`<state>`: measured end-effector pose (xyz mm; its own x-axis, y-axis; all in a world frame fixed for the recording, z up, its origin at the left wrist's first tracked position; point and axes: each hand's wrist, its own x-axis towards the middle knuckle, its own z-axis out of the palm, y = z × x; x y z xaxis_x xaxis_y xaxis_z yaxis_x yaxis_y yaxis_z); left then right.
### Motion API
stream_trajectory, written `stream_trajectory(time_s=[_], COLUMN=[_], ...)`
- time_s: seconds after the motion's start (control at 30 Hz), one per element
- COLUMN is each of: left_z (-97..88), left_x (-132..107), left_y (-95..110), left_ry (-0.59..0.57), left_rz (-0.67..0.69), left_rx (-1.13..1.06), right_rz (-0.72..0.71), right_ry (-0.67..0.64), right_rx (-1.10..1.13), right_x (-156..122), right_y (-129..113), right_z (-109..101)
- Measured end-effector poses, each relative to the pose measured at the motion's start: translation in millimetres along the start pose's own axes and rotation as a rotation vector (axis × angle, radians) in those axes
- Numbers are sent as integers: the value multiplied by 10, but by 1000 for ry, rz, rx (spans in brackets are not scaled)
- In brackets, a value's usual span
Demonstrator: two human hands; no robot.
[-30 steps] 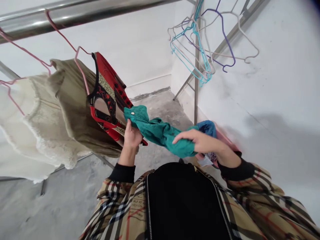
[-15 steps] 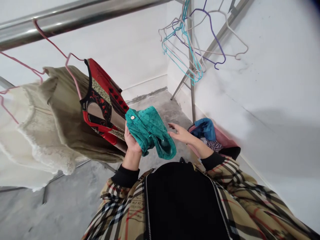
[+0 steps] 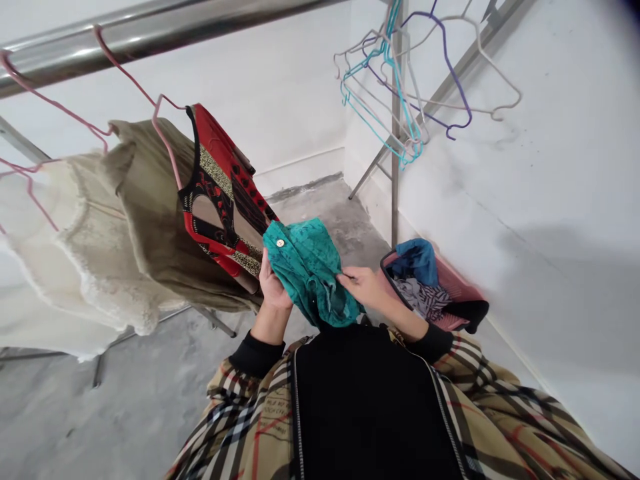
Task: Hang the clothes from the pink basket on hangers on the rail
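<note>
A bunched teal garment (image 3: 313, 263) with a pale round button is held in front of my chest. My left hand (image 3: 274, 285) grips it from the left side, the fingers partly hidden behind the cloth. On its right edge, my right hand (image 3: 361, 287) pinches the fabric between thumb and fingers. Just beyond my left hand, a red and black patterned top (image 3: 215, 213) hangs on a pink hanger (image 3: 167, 143). The teal cloth overlaps the lower end of that top in view.
A metal rail (image 3: 165, 33) crosses the upper left, bearing an olive garment (image 3: 150, 220) and white lacy clothes (image 3: 95, 247). Several hangers (image 3: 453, 73) dangle at the upper right. A pink basket (image 3: 463, 287) with clothes stands on the floor by the right wall.
My right hand has moved in from the right and closed on the teal garment's edge. The garment's right part has shifted and folded differently. The view has shifted slightly.
</note>
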<state>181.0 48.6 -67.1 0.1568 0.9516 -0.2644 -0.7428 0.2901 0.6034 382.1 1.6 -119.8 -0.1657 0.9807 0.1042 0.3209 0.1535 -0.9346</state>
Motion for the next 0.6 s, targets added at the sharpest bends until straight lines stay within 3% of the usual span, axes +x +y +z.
stream_trajectory(time_s=[0.13,0.27,0.4,0.6], left_z=[-103,-349,-578,-531], left_x=[-61,-130,-139,-118], left_y=[-45,-142,-233,-363], left_ry=[9,-38,-176,-102], left_rz=[-58,-129,-176,-169], left_rx=[7,58,133,335], right_rz=[3,-1,11,51], right_ry=[215,322,372,356], right_rx=[15,54,183,331], right_x=[33,51,52,87], right_y=[-48,-141,-210,-263], right_z=[-132,-317,-387,-333])
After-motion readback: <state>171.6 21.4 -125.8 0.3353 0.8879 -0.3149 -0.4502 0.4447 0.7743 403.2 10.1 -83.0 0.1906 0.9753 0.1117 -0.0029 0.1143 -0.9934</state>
